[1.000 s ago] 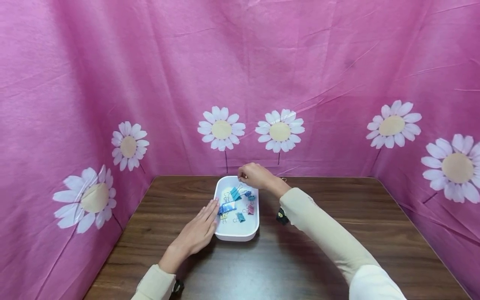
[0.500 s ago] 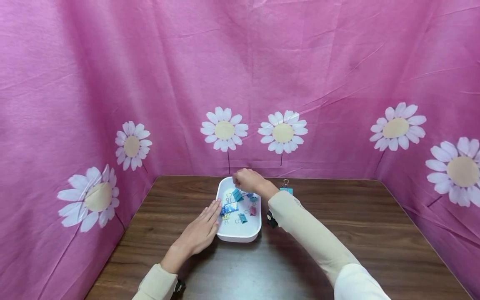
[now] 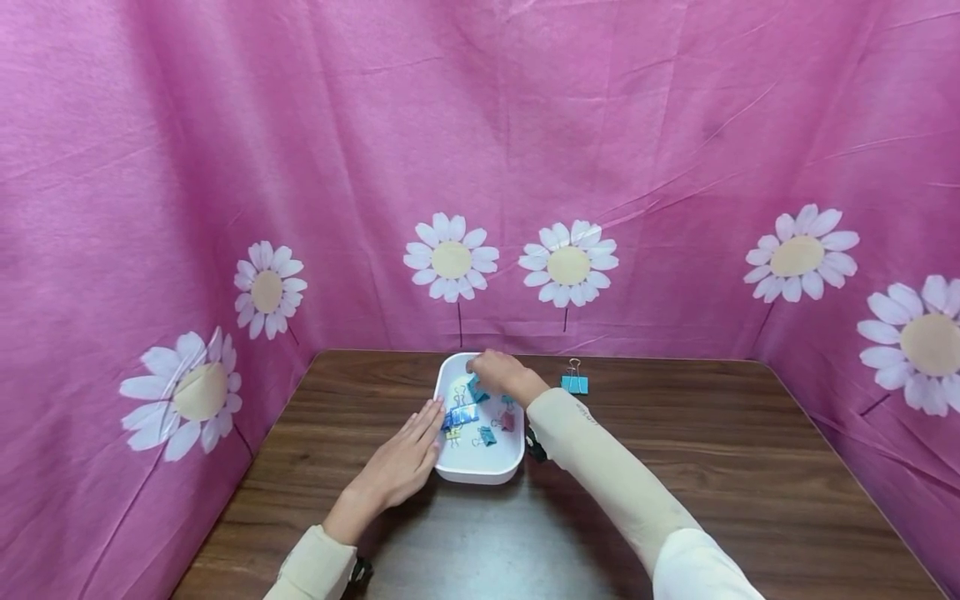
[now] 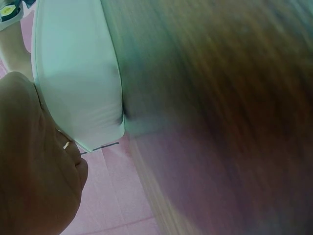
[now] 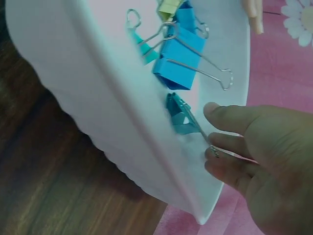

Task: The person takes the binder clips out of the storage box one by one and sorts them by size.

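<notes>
A white tray [image 3: 477,476] holds several binder clips in mixed colours. My left hand [image 3: 397,458] lies with straight fingers along its left rim; in the left wrist view that hand [image 4: 41,161] is beside the tray's wall [image 4: 78,63]. Over the tray's far end, my right hand [image 3: 501,372] reaches down inside. In the right wrist view, the right thumb and fingers [image 5: 234,166] are spread about the wire handle of a teal binder clip [image 5: 178,115], fingertips right at the handle's end. Close by lie a larger blue binder clip [image 5: 181,56] and a yellow one [image 5: 168,7].
A light-blue binder clip [image 3: 574,384] stands on the wooden table [image 3: 675,433] right of the tray, near the back edge. A pink curtain [image 3: 480,125] with printed daisies hangs behind and along both sides.
My right hand has moved lower into the tray's far end. Its arm has shifted left, uncovering the light-blue clip on the table. The left hand keeps its place at the rim.
</notes>
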A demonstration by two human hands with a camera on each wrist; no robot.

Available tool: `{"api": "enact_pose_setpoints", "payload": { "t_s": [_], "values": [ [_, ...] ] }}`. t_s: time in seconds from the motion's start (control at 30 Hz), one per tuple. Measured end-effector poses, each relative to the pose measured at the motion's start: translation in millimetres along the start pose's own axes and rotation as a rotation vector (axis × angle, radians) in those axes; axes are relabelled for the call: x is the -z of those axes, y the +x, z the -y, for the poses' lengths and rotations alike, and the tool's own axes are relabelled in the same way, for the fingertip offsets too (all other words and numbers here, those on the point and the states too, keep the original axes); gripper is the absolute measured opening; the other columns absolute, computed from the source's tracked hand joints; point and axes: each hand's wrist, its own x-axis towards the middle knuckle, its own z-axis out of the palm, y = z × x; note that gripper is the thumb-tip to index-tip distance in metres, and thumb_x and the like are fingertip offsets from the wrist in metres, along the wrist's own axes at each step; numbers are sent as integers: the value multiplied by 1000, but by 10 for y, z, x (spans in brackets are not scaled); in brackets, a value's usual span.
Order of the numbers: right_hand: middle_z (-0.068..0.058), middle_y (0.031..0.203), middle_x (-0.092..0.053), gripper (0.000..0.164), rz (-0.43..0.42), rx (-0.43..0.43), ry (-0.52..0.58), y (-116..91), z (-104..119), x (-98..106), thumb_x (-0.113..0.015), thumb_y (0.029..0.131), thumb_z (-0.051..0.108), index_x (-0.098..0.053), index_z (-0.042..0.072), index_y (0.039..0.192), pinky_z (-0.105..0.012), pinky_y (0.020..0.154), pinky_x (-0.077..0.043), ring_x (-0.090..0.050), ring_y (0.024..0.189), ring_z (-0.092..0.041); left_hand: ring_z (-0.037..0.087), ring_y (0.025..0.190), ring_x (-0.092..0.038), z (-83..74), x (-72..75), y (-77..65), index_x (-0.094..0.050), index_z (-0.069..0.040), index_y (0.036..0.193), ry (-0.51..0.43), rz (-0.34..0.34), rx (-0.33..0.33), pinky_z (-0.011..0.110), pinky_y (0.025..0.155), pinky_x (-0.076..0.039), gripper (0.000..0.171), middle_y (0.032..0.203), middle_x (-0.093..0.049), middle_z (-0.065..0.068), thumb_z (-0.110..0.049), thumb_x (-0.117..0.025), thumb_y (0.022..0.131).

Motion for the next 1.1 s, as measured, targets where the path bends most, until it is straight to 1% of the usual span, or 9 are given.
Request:
{"api": "enact_pose_setpoints", "payload": {
  "t_s": [0.17, 0.33, 0.47, 0.57, 0.63, 0.73, 0.9, 1.0, 1.1],
  "values": [
    [-10, 127, -75, 40, 43, 6, -40, -12, -4, -67, -77, 98, 14, -70, 10, 137, -40, 109, -59, -71, 115, -24, 32, 165, -25, -4, 15, 4, -31, 3, 165, -9, 22, 5, 51, 133, -30, 57, 178, -22, 15, -21, -41, 114],
    [-12, 131, -73, 40, 33, 7, -71, 13, -33, -131, -73, 100, 9, -67, 7, 140, -39, 114, -55, -69, 123, -25, 32, 165, -25, -7, 17, 2, -31, 3, 165, -12, 26, 7, 51, 133, -30, 57, 177, -23, 16, -20, -42, 114],
    [-12, 131, -73, 39, 32, 9, -79, 6, -36, -137, -70, 102, 10, -66, 5, 140, -38, 114, -55, -69, 122, -25, 32, 164, -26, -8, 17, -1, -32, 3, 165, -11, 21, 6, 50, 133, -29, 57, 177, -23, 16, -20, -42, 114],
    [-12, 135, -70, 40, 39, 13, -65, -28, -28, -108, -73, 101, 12, -64, 8, 140, -40, 118, -53, -67, 127, -26, 32, 164, -26, -5, 13, -4, -32, 3, 165, -13, 12, 5, 51, 133, -31, 57, 177, -25, 16, -20, -41, 114],
    [-13, 144, -64, 45, 45, 13, -40, -44, -31, -93, -75, 100, 12, -60, 11, 142, -43, 122, -49, -62, 136, -28, 33, 164, -27, -6, 7, -6, -34, 4, 164, -17, 1, 4, 51, 132, -32, 56, 176, -26, 17, -20, -42, 114],
    [-13, 149, -60, 51, 60, 16, 9, -50, -50, -92, -78, 97, 8, -55, 13, 142, -45, 126, -44, -57, 143, -30, 34, 163, -29, -13, 8, -8, -35, 5, 163, -25, -14, 2, 52, 132, -33, 55, 175, -28, 18, -18, -43, 114],
    [-9, 134, -68, 45, 83, 38, 33, -63, -99, -108, -77, 98, 7, -56, 13, 137, -41, 121, -50, -64, 131, -26, 33, 164, -27, -20, 12, -1, -34, 4, 164, -16, -10, 4, 51, 132, -32, 56, 176, -27, 17, -19, -42, 114],
    [-7, 123, -69, 35, 66, 72, -10, -81, -122, -103, -78, 97, 10, -59, 14, 127, -39, 111, -56, -67, 117, -25, 33, 164, -27, -22, 11, 0, -34, 4, 164, -21, -9, 5, 51, 133, -32, 56, 176, -27, 17, -18, -43, 114],
    [-6, 121, -67, 29, 43, 98, -48, -100, -139, -89, -77, 98, 13, -61, 17, 122, -40, 108, -57, -66, 112, -25, 33, 164, -28, -21, 5, -2, -34, 4, 164, -24, -11, 7, 51, 132, -32, 56, 176, -27, 17, -18, -44, 113]
  ]
}}
